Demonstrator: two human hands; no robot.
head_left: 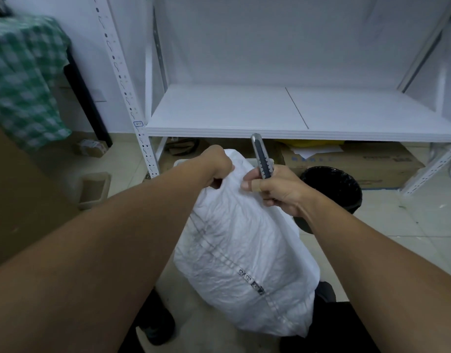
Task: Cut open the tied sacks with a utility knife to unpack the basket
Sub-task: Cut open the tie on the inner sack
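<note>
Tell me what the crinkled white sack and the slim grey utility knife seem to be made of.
Crinkled white sack: probably woven plastic, faintly glossy; fine crinkles and printed marks show. Slim grey utility knife: body looks like metal with a pale sheen, its darker centre strip possibly plastic; blur leaves that open.

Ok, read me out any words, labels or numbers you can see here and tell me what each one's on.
On the white sack: black print near its lower end, too creased and blurred to read.
On the cardboard box under the shelf: blue print, blurred.
On the shelf post: small blue-edged label, too small to read.
</note>
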